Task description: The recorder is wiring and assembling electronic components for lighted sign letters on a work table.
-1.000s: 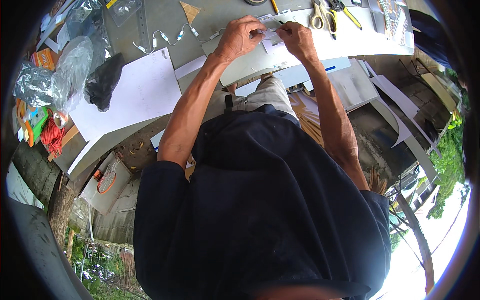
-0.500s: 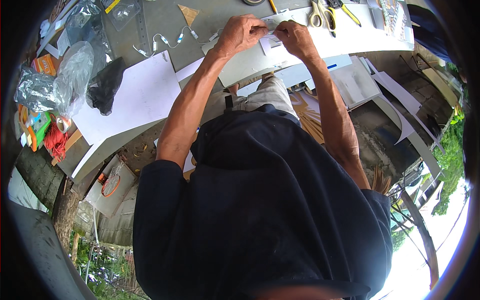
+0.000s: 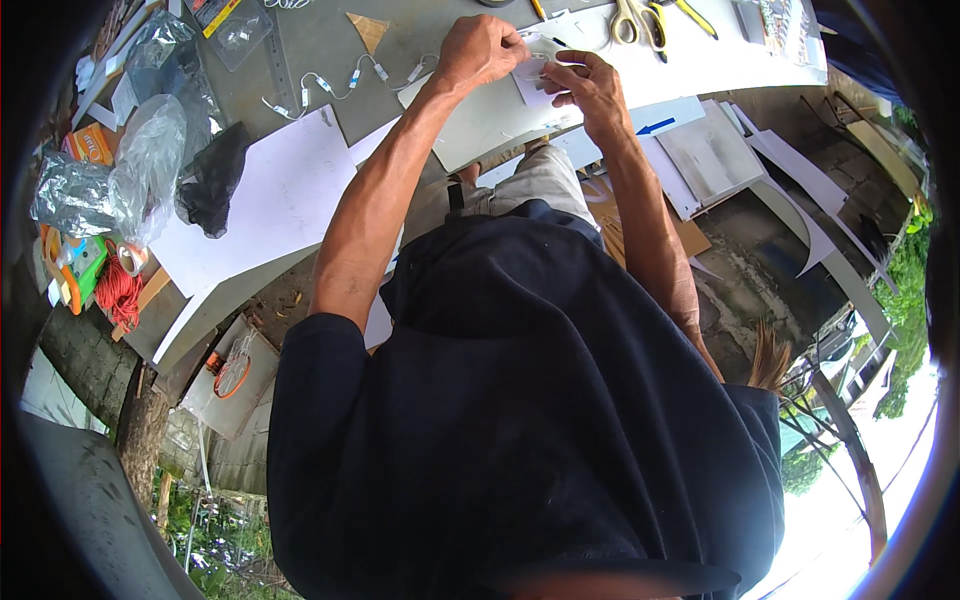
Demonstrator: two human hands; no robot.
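Over the far part of the work table, my left hand [image 3: 483,50] is closed, its thumb and fingertips pinched on what looks like a thin wire. A string of small white light modules [image 3: 356,78] on thin wire runs across the grey table and passes behind my left wrist. My right hand [image 3: 592,92] is close by on the right, its index finger stretched out and its fingers apart. Near its fingertips is a small pale piece [image 3: 545,72], too small to make out. A small white sheet [image 3: 530,88] lies beneath the hands on a larger white board [image 3: 480,128].
Scissors [image 3: 626,22] and yellow-handled pliers [image 3: 697,18] lie beyond my right hand. A brown triangular scrap [image 3: 369,32] lies at the back. To the left are a large white sheet [image 3: 280,190], clear plastic bags [image 3: 148,150] and red cord [image 3: 119,295]. White panels [image 3: 710,150] lean at right.
My hands have moved apart: the left has gone slightly up and left, while the right has dropped a little and its fingers have opened from a pinch.
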